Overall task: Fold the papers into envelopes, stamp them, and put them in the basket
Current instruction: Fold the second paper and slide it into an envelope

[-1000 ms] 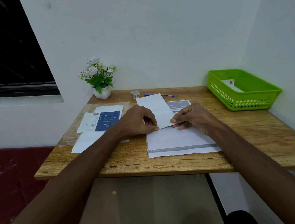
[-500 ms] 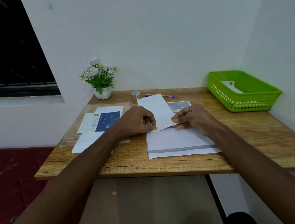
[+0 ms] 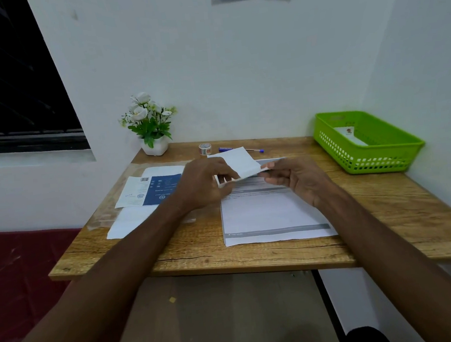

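Observation:
Both hands hold a folded white paper lifted a little above the table. My left hand pinches its near left edge and my right hand pinches its right edge. Beneath them lies a flat stack of white sheets with a grey band near the front. The green basket stands at the back right with a stamped envelope inside. A small roll of stamps sits at the back of the table.
A blue pen lies beside the roll. A potted white flower stands at the back left. Blue-and-white printed sheets and a clear plastic sleeve lie on the left of the wooden table. Walls close in behind and right.
The folded paper was pressed down on the stack; both hands have now lifted it off the sheets and tilted it flatter, with my right hand turned palm inward.

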Motion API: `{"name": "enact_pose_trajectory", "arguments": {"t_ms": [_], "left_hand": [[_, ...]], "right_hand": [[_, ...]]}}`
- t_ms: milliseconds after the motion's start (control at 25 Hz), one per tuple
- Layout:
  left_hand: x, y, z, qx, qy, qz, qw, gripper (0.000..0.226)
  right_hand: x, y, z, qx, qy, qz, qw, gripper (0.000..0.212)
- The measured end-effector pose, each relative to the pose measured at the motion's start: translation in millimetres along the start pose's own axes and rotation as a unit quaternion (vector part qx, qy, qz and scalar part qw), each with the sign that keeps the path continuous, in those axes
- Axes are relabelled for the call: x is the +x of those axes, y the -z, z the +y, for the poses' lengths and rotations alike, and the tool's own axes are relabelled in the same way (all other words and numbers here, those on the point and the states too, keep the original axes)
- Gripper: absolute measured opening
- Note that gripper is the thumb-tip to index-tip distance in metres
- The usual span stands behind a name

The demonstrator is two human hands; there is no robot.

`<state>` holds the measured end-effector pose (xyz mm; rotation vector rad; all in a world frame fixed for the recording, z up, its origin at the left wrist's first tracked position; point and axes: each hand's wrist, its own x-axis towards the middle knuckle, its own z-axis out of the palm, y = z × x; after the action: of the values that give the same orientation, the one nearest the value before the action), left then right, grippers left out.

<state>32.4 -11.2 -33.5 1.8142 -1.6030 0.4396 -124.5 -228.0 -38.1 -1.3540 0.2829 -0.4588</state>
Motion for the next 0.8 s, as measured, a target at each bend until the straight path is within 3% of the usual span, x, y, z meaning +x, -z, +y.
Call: {"name": "enact_pose_trajectory", "arguments": {"t_ms": [120,240,400,520,560,680,800], "left_hand": [[2.5,4.3,-2.0,0.003,-0.018,0.109,0.994,0.016],[4.9,8.2,-0.6,-0.047,-0.026,0.194,0.980,0.014],[11.0,17.6,-3.0,-0.159,0.035,0.309,0.937,0.016],[14.5,32.2,-15.1,-0.279,0.106,0.366,0.881,0.018],[14.3,36.8,-20.0,-0.319,0.131,0.381,0.858,0.018],[12.4,45.2,-33.5,-0.455,0.232,0.382,0.770,0.018],[11.5,41.9,-37.7,-0.552,0.328,0.312,0.700,0.014]], "right_hand": [[-0.8,-3.5,-4.4,-0.084,0.099,-0.025,0.991,0.017],[1.5,-12.2,-7.4,-0.176,0.200,0.029,0.963,0.020],[6.8,-21.2,-23.1,-0.246,0.282,0.044,0.926,0.034],[17.0,-33.1,-44.9,-0.381,0.324,0.058,0.864,0.035],[20.3,-36.9,-53.7,-0.388,0.325,0.061,0.860,0.030],[29.7,-38.9,-76.2,-0.357,0.283,0.029,0.890,0.015],[37.9,-33.5,-86.2,-0.367,0.238,0.023,0.899,0.016]]}}
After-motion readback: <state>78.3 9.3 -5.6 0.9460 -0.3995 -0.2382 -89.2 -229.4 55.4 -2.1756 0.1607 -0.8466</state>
